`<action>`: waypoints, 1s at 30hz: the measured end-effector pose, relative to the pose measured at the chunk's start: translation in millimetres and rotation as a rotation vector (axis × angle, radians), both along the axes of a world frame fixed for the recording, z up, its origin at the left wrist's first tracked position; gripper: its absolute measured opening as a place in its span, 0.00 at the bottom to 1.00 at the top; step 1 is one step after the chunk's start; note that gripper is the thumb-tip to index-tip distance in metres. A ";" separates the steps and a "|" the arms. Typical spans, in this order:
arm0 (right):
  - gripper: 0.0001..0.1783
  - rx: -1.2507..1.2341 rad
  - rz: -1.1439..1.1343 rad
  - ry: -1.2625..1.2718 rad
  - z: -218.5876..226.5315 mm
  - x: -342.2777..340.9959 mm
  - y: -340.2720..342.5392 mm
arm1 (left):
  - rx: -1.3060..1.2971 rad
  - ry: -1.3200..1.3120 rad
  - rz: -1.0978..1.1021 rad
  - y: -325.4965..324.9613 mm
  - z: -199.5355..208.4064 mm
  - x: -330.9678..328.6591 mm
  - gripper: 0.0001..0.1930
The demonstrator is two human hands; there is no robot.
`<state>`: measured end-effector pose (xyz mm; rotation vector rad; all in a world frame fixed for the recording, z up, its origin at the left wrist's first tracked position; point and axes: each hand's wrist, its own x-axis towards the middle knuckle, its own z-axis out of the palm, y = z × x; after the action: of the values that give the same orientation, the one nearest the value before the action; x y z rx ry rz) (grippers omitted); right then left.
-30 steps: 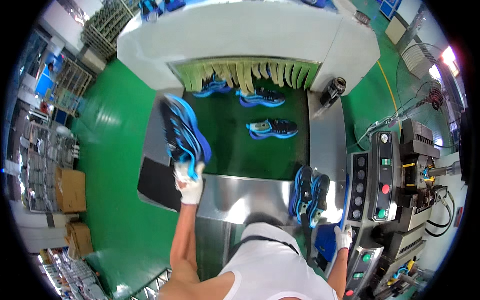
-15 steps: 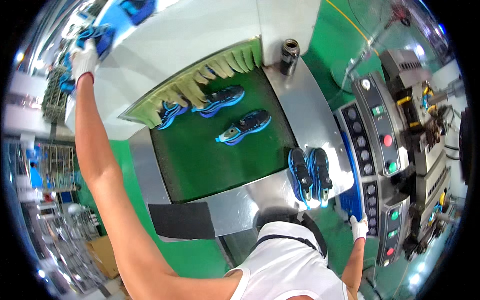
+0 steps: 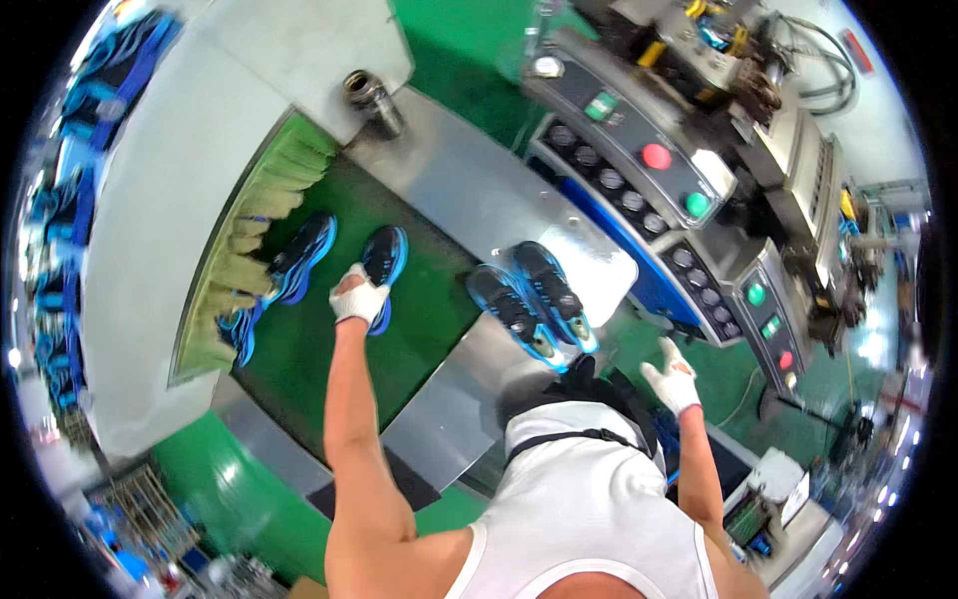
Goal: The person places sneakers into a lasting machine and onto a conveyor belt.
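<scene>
The left hand (image 3: pixel 359 298), in a white glove, is at a dark blue-trimmed shoe (image 3: pixel 384 258) on the green belt (image 3: pixel 299 384), left of the centre of the frame. It covers part of the shoe's lower end; whether its fingers are clenched around it, I cannot tell. The right hand (image 3: pixel 675 381), also gloved, is at the right of the frame, released and holding nothing, thumb apart from the fingers, just below the control panel (image 3: pixel 639 150).

Left of the held-at shoe, a second shoe (image 3: pixel 305 250) lies near the fringe (image 3: pixel 228 285), and a third (image 3: pixel 238 334) is partly under it. A pair of shoes (image 3: pixel 547 283) rests side by side near the frame's centre, on the steel ledge (image 3: pixel 444 394). A dark canister (image 3: pixel 374 105) stands in the upper left, and more shoes (image 3: pixel 118 75) sit along the left rim.
</scene>
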<state>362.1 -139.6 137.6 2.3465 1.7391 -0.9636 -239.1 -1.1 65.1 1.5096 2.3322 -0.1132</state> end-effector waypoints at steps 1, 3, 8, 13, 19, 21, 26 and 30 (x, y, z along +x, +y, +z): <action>0.44 0.019 -0.020 0.042 1.8 -5.0 6.5 | -0.001 0.007 0.089 -4.3 1.1 12.5 0.28; 0.43 0.043 -0.050 0.131 -3.7 -3.3 4.9 | -0.033 -0.136 0.106 -2.7 19.7 29.1 0.31; 0.39 0.154 -0.261 0.483 14.4 -21.5 44.6 | 0.320 -0.526 0.338 -28.0 111.5 130.7 0.30; 0.37 -0.122 -0.360 1.518 45.2 -54.7 111.0 | 0.685 -1.431 0.465 -41.7 167.1 233.2 0.34; 0.41 -0.407 -0.277 1.980 36.9 -6.0 162.7 | 0.510 -1.029 -0.632 47.6 205.0 352.1 0.25; 0.51 -0.185 -0.057 1.869 72.6 34.0 184.2 | 0.624 -0.962 -0.640 70.9 228.5 378.9 0.22; 0.65 -0.081 -0.311 2.123 118.4 132.1 190.0 | 0.664 -0.976 -0.573 211.6 267.7 463.0 0.22; 0.59 0.191 -0.521 2.238 147.9 169.6 196.5 | 0.720 -0.435 -0.991 363.5 230.5 511.7 0.22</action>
<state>531.8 56.9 285.6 0.8495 0.7031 -4.3160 272.7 362.3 295.7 2.5658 1.1372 0.7917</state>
